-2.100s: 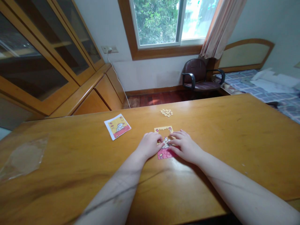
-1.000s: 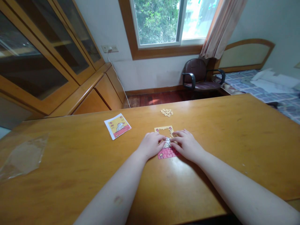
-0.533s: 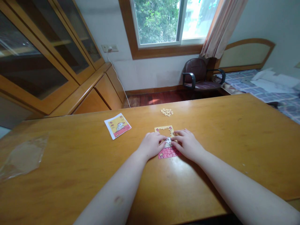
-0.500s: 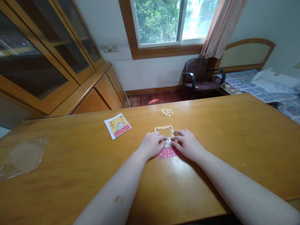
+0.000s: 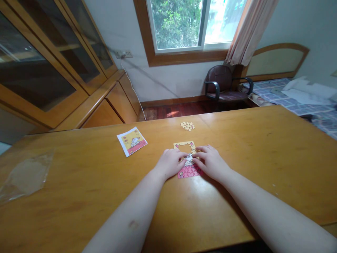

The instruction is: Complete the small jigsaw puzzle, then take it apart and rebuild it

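Note:
A partly filled jigsaw puzzle lies flat on the wooden table, with a yellow top, a white figure in the middle and a pink bottom. Its upper middle shows a gap where the table is visible. My left hand grips it from the left, thumb and index finger bent onto the white pieces. From the right, my right hand does likewise, its fingertips close to the left ones. Whether a single piece is pinched between the fingertips is too small to make out. My hands cover both side edges of the puzzle.
Loose puzzle pieces lie heaped beyond the puzzle. A printed picture card is to the left, and a clear plastic bag rests at the far left. Past the table stand a chair and a bed.
My fingertips have shifted very slightly over the white pieces. Otherwise the hands, the puzzle and the loose pieces stay where they were.

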The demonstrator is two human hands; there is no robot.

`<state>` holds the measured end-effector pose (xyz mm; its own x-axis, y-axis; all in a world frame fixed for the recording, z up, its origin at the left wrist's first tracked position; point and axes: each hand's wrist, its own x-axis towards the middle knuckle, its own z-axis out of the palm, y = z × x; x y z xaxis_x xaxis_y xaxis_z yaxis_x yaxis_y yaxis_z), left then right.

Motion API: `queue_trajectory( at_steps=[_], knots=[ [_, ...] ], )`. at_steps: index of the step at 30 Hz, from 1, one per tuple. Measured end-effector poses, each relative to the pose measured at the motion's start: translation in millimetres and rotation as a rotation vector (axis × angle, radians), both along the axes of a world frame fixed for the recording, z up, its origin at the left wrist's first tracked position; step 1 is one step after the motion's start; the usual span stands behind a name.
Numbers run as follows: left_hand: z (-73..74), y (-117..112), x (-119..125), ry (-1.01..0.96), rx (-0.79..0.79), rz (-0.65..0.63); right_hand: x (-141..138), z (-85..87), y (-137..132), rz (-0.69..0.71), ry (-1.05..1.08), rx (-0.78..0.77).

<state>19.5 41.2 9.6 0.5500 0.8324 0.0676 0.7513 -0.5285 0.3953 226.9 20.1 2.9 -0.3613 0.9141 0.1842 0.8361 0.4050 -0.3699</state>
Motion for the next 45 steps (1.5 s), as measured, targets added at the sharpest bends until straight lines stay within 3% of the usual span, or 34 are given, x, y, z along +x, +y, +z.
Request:
queue_trajectory(
  at_steps=[21,45],
  knots=[
    [0.6,0.7,0.7,-0.014,0.007,-0.009,-0.1,-2.7,0.7,-0.001,0.009,0.009],
    [3.3,-4.1,4.5,0.123,0.053,-0.023,-0.6,-3.8,1.1,-0.017,-0.011,-0.01]
  ],
)
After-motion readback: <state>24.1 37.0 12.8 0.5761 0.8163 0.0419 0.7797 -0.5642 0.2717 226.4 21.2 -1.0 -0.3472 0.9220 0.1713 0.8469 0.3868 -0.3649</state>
